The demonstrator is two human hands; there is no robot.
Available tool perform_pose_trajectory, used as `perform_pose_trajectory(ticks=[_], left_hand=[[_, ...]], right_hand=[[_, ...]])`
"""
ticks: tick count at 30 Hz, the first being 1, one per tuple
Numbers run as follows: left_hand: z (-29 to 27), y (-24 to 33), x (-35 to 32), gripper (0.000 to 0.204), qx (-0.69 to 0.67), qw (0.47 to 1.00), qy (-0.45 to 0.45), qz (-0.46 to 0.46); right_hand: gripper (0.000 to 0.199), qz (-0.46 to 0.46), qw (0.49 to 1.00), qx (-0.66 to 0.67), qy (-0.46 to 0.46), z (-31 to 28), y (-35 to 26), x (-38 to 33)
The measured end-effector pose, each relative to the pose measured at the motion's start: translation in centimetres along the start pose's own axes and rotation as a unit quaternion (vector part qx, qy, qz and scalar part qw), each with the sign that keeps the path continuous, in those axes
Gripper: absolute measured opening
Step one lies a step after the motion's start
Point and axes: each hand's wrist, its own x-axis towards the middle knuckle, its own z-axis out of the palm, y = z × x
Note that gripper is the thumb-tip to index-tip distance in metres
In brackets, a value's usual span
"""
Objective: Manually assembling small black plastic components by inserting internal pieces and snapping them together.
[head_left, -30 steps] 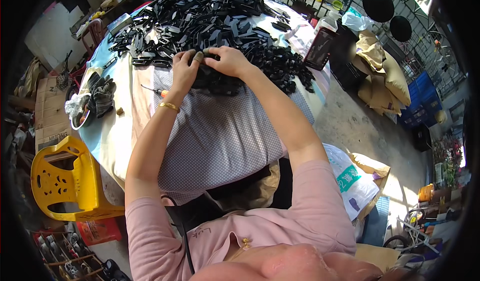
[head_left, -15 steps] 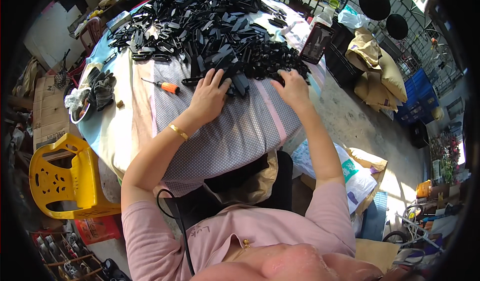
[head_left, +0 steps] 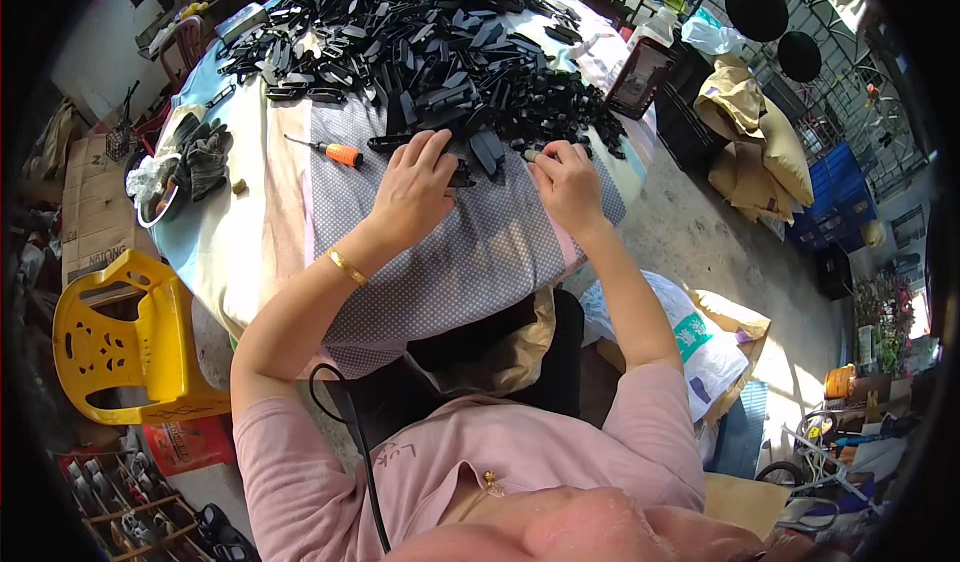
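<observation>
A big heap of black plastic parts (head_left: 430, 32) covers the far half of a round table under a grey dotted cloth (head_left: 470, 262). My left hand (head_left: 415, 187) lies at the heap's near edge, its fingers closed over a black plastic part (head_left: 463, 174) that pokes out beside the thumb. A gold bangle sits on that wrist. My right hand (head_left: 568, 184) is a short way to the right, fingers curled on a small black part at the heap's rim; the piece itself is mostly hidden.
An orange-handled screwdriver (head_left: 335, 152) lies left of my left hand. Work gloves in a metal bowl (head_left: 190, 162) sit at the table's left edge. A yellow plastic stool (head_left: 110, 342), a cardboard box (head_left: 85, 212), tan sacks (head_left: 750, 132) and a white bag (head_left: 700, 332) surround the table.
Both hands drew back from the middle of the heap to its near edge and spread apart. The view shifted, and the screwdriver came into sight.
</observation>
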Motion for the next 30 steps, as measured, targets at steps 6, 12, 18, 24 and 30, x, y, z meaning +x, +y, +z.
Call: perform_pose_trajectory(ticks=[6, 12, 18, 24, 30], left_hand=[[-0.4, 0.8, -1.7, 0.035, -0.016, 0.997, -0.067, 0.029], [0.2, 0.6, -2.2, 0.035, -0.058, 0.997, -0.017, 0.038], [-0.7, 0.5, -1.6, 0.027, -0.155, 0.985, 0.078, -0.024], [-0.3, 0.0, -1.5, 0.027, -0.741, 0.571, -0.091, -0.341], [0.2, -0.6, -2.1, 0.034, -0.809, 0.484, -0.124, -0.310]], right_hand=[[0.009, 0.059, 0.984, 0.168, -0.008, -1.3, -3.8, -0.6], [0.010, 0.025, 0.984, 0.168, -0.053, -1.8, -5.0, -2.4], [0.011, 0.008, 0.982, 0.184, -0.049, -1.8, -5.0, -2.7], [0.016, 0.104, 0.972, 0.198, -0.072, -1.5, -5.7, -2.5], [0.019, 0.194, 0.896, 0.399, -0.015, -1.4, -8.6, -0.6]])
